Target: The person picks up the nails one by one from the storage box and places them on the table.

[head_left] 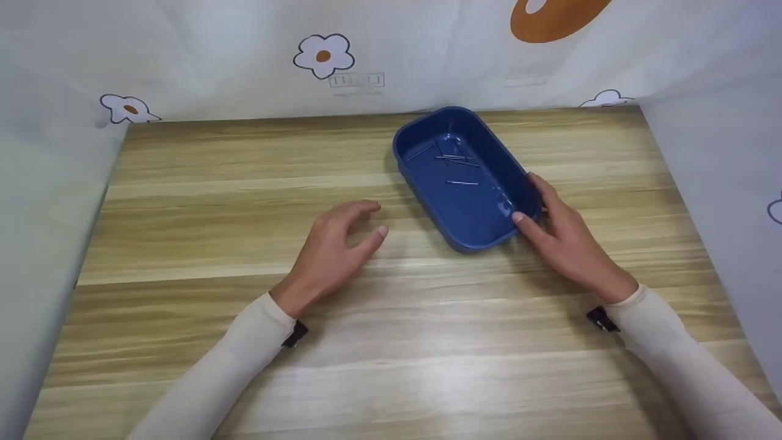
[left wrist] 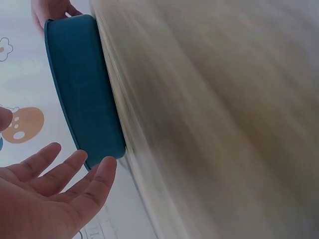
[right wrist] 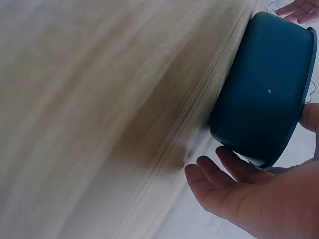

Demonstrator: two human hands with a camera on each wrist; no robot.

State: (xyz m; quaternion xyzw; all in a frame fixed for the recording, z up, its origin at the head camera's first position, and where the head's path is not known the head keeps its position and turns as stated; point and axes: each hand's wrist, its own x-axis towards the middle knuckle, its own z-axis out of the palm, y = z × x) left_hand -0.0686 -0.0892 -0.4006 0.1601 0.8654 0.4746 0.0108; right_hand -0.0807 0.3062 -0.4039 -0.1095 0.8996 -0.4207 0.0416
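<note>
A blue rectangular plastic box (head_left: 476, 214) with rounded corners stands at a slant near the back of the table. Several thin, nail-like metal pieces (head_left: 462, 183) lie loose on its floor, mostly toward the far end. My right hand (head_left: 568, 241) grips the near right corner, thumb over the rim and fingers against the outer wall, as the right wrist view also shows. Left of the box, my left hand (head_left: 327, 247) hovers with relaxed, slightly bent fingers and holds nothing. In the left wrist view its fingers (left wrist: 102, 179) appear in front of the box's side wall (left wrist: 82, 84).
The wood-grain table (head_left: 214, 244) carries the box. Behind it hangs a pale curtain (head_left: 244, 55) with flower prints, close to the box's far end. Pale panels (head_left: 702, 153) border the table at the sides. Each sleeve has a black wrist device (head_left: 603, 319) below it.
</note>
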